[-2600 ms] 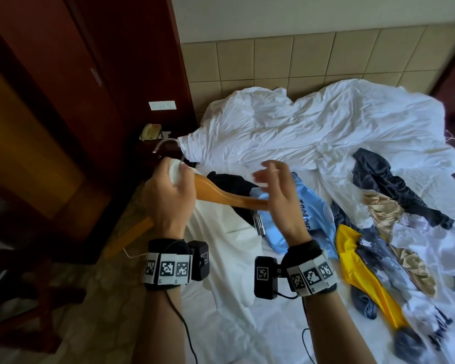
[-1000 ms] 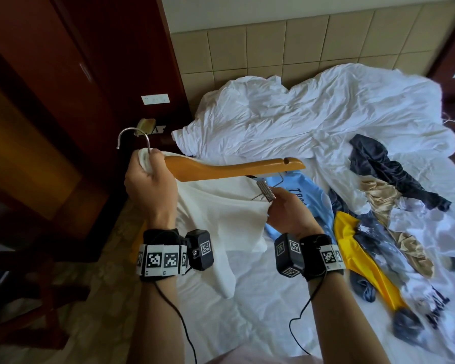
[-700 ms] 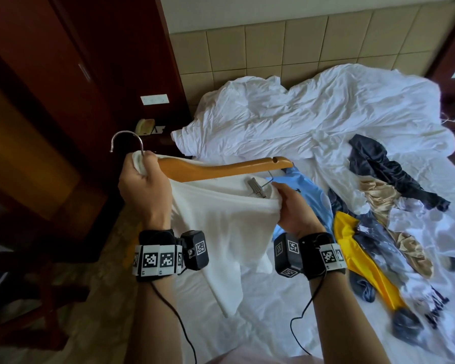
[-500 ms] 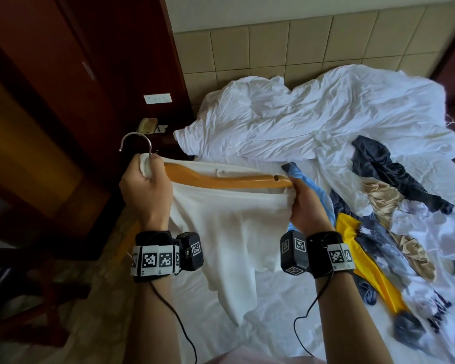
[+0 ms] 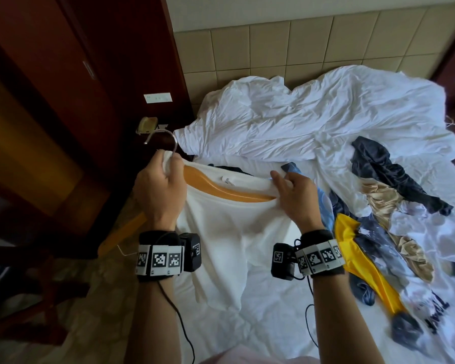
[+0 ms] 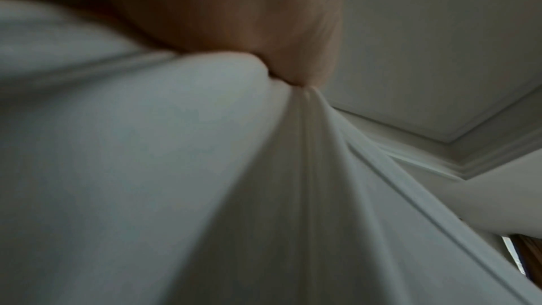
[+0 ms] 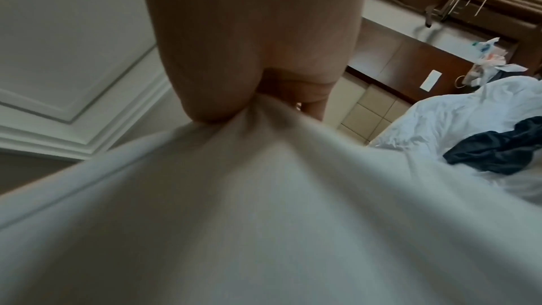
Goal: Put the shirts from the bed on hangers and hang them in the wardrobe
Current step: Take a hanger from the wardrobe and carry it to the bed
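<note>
A white shirt (image 5: pixel 229 232) hangs on a wooden hanger (image 5: pixel 221 189) held above the bed's near left part. My left hand (image 5: pixel 159 190) grips the shirt's collar together with the hanger just below its metal hook (image 5: pixel 166 139). My right hand (image 5: pixel 294 195) pinches the shirt's shoulder cloth at the hanger's right end. White cloth (image 6: pixel 205 171) fills the left wrist view, bunched under my fingers (image 6: pixel 249 31). In the right wrist view the white cloth (image 7: pixel 264 217) is pinched between thumb and fingers (image 7: pixel 205 78). The hanger's right tip is hidden under cloth.
Several other garments lie on the bed (image 5: pixel 260 324) to the right: a light blue shirt (image 5: pixel 323 206), a yellow one (image 5: pixel 365 261), a dark navy one (image 5: pixel 389 169), a beige one (image 5: pixel 386 203). A crumpled white duvet (image 5: pixel 313 119) covers the far side. Dark wooden wardrobe panels (image 5: pixel 76 74) stand at left.
My right hand went from beside the bare right arm of the hanger to pulling the white shirt's shoulder up over it. The hanger's right end is now covered. The left hand kept its grip.
</note>
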`<state>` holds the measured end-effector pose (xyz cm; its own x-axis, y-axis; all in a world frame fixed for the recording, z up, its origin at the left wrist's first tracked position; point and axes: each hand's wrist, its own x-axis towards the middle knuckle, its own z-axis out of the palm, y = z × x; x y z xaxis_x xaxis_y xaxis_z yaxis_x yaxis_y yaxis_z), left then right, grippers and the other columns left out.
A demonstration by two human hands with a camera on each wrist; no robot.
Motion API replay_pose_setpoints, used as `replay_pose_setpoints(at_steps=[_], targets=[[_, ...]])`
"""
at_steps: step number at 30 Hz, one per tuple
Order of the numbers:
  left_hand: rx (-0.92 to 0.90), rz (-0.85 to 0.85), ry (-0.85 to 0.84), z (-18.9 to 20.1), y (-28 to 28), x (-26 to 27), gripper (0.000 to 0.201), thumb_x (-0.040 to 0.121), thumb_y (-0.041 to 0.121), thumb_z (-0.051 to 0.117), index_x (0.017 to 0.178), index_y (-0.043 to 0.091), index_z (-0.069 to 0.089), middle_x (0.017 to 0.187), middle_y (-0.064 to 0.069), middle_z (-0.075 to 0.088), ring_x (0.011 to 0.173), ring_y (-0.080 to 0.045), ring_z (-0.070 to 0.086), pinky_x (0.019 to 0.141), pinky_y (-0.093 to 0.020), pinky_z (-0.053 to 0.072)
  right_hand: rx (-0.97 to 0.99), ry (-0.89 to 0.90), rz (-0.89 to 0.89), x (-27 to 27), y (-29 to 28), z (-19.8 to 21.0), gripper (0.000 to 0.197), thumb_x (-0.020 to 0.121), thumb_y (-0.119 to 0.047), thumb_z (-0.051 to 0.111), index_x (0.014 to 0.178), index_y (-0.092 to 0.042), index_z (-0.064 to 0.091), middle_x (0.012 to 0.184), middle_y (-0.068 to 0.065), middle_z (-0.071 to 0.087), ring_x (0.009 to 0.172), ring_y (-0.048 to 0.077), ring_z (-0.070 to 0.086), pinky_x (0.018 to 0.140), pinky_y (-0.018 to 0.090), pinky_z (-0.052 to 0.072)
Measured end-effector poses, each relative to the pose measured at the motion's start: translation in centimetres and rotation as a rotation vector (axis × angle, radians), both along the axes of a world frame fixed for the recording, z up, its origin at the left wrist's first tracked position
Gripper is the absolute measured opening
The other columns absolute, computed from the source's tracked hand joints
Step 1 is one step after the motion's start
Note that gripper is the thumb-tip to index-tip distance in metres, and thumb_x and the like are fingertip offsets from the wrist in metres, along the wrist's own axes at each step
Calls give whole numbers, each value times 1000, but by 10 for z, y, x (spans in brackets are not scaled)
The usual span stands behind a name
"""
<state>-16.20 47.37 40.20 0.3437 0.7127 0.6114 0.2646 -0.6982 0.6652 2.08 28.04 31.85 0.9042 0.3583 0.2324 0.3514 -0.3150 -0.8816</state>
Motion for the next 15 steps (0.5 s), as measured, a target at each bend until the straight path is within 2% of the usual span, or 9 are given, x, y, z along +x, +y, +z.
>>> replay_pose_setpoints(at_steps=[3,7,10,13,15], targets=[[54,-45,62,-1,-10,7,36,102,43,46,81,17,58,66,2,60,60,-20,59,58,-44,50,7,1,70,-10,10,7,57,103,-42,64,61,-14,37,56,-4,39,53,9,36,54,26,31],[86,-12,101,1,-26,19,36,103,42,44,93,13,63,75,-1,67,67,-23,65,61,-41,53,64,-38,119,-30,25,22,51,107,-35,58,65,-20,35,58,-7,38,53,3,41,54,19,33],[84,57,116,3,-39,24,34,105,38,46,102,9,64,83,-7,71,74,-30,67,61,-37,46,153,19,189,-43,36,33,40,110,-26,54,73,-17,43,65,-8,44,57,-1,43,58,18,35],[84,83,167,0,-53,29,27,106,33,52,106,8,63,85,-8,70,75,-29,67,62,-32,38,237,164,316,-62,42,45,34,113,-30,47,88,-8,55,81,2,59,73,1,52,73,23,44],[86,75,193,-3,-56,32,27,106,32,52,106,7,62,87,-8,69,76,-29,67,63,-32,37,314,296,383,-71,45,51,42,114,-41,41,109,-6,65,105,9,71,96,6,63,91,26,49]])
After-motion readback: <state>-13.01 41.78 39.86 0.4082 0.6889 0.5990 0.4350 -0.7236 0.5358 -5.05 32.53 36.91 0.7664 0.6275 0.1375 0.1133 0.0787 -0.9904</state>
